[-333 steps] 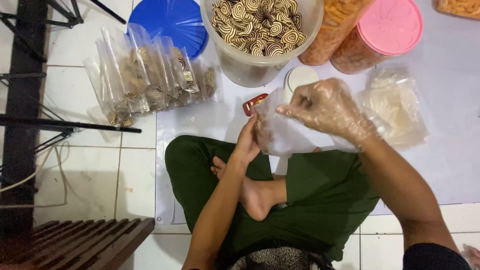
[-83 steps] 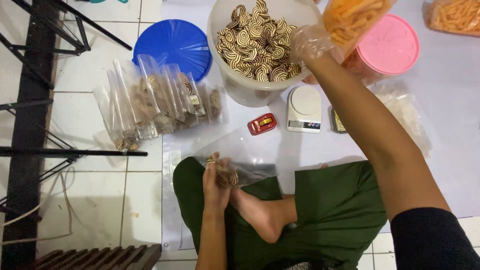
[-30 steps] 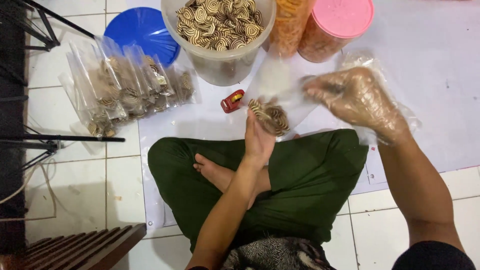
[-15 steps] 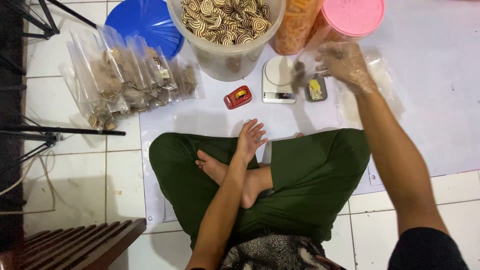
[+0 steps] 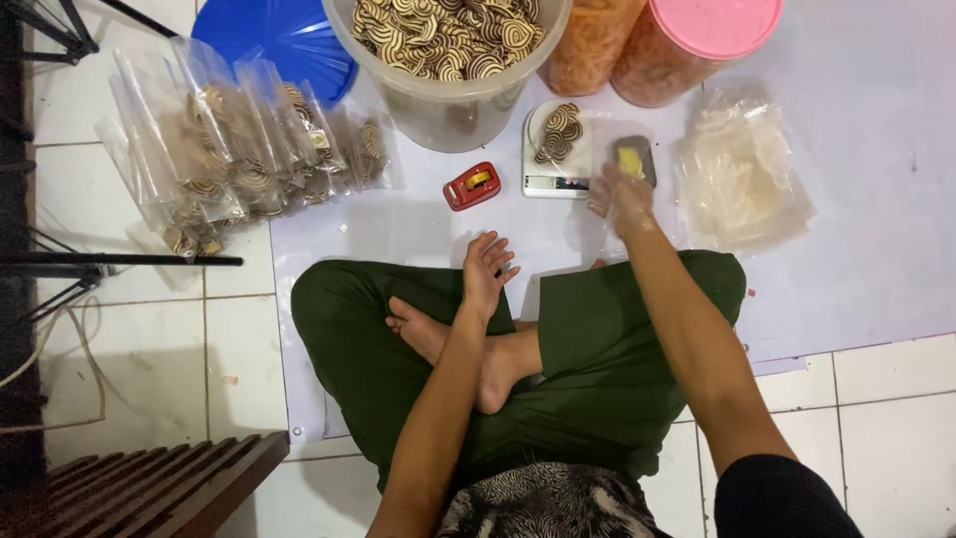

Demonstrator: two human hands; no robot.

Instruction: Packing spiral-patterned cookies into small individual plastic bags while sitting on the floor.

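Bag of brown-and-cream swirl cookies is now sitting on your small white scale; your gloved right hand is hovering beside it, loosely curled, empty; left hand is resting open over your knee.

Bag of swirl cookies rests on small white scale. Gloved right hand hovers just beside scale, fingers loose. Bare left hand open above knee. Red tape dispenser nearby.
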